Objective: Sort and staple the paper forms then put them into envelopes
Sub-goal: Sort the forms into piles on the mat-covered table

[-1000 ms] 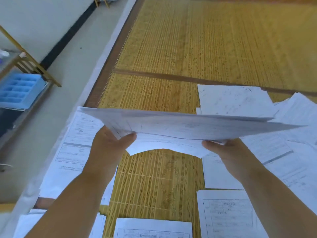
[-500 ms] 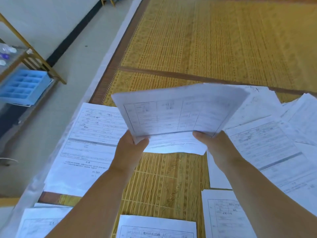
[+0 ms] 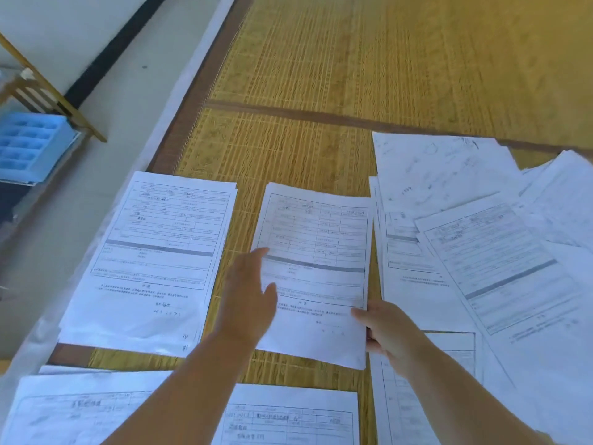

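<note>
I see the thin set of white printed paper forms (image 3: 316, 271) lying flat on the yellow woven straw mat (image 3: 385, 75), in the gap between two other piles and well in from the mat's left border. My left hand (image 3: 248, 298) lies on its left edge with fingers straight and relaxed, pressing lightly. My right hand (image 3: 390, 332) pinches the near right corner, thumb on top and fingers underneath.

I judge these sheets to be light, floppy and slick against each other, so they will fan apart if I drag them by one corner. The better hold is at both long edges or a firm pinch through all layers at a corner, squaring the edges against the mat before any stapling.

Counting what shows: one tidy pile of forms (image 3: 154, 258) by the mat's left edge, the set under my hands, one loose overlapping heap of forms (image 3: 481, 239) toward the right edge, and three more partly cut-off sheets or piles along the near edge. How many sheets each holds I cannot tell. I see no stapler or envelopes. A blue plastic compartment tray (image 3: 29, 146) sits off the mat, on the left.
</note>
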The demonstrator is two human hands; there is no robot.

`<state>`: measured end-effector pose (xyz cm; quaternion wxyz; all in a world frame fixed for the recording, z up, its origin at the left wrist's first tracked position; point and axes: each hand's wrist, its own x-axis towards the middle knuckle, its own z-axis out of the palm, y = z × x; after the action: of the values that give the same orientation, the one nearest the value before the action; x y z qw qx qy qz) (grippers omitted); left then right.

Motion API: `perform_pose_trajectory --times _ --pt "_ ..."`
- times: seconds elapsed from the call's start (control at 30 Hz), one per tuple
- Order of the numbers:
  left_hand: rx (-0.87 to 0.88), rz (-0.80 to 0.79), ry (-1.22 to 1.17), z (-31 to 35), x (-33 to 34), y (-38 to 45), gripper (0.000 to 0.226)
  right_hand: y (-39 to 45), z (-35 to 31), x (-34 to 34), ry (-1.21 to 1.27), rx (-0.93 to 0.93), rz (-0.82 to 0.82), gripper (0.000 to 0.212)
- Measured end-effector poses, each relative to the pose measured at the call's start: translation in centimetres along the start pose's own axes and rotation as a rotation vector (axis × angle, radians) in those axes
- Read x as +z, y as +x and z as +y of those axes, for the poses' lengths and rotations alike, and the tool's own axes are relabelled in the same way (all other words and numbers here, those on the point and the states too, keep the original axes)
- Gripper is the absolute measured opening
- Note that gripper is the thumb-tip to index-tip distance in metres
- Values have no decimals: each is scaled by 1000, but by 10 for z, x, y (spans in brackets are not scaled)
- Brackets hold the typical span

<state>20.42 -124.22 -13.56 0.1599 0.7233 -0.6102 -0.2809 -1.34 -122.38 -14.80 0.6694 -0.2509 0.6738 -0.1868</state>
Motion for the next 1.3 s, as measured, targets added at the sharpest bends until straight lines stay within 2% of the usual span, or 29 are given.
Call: perform_pose_trajectory --times 0.07,0.1,0.17,0.23,0.3,0.37,0.47,0.53,0.63,0.73,0.83,0.97,1.17,1.3 --pt "11 -275 -162 8 23 -20 34 3 7 -2 20 -68 76 19" --pt "-33 -386 -263 13 31 -27 26 1 8 -1 94 -107 46 24" --pt "-185 -468 -491 20 40 -32 18 -4 9 6 194 -179 -81 30" --pt "-257 -459 -627 22 45 -29 29 -3 14 16 105 -282 -119 23" --pt "-246 -445 -648 23 45 -27 25 1 21 28 -4 -389 -52 30" --pt "-278 -411 -676 20 44 -26 19 3 26 39 26 -464 8 37" --pt "-341 -412 -799 9 44 -27 32 -1 29 50 66 -518 87 20" --pt "-353 -442 -861 2 44 -28 43 0 36 51 8 -545 203 15" --pt "-310 -481 -878 -7 49 -29 42 3 41 52 -49 -555 317 16" --pt "-294 -468 -936 -14 53 -31 31 7 43 54 -9 -575 340 20" --pt "-290 -434 -973 -20 57 -31 38 13 46 55 -7 -582 369 35" --pt "-305 -452 -995 -25 61 -32 22 20 48 53 -28 -594 371 45" --pt "-301 -459 -1062 -30 64 -32 22 21 49 52 5 -622 347 42" --pt "-278 -450 -1074 -32 64 -33 38 21 49 52 13 -593 321 44"
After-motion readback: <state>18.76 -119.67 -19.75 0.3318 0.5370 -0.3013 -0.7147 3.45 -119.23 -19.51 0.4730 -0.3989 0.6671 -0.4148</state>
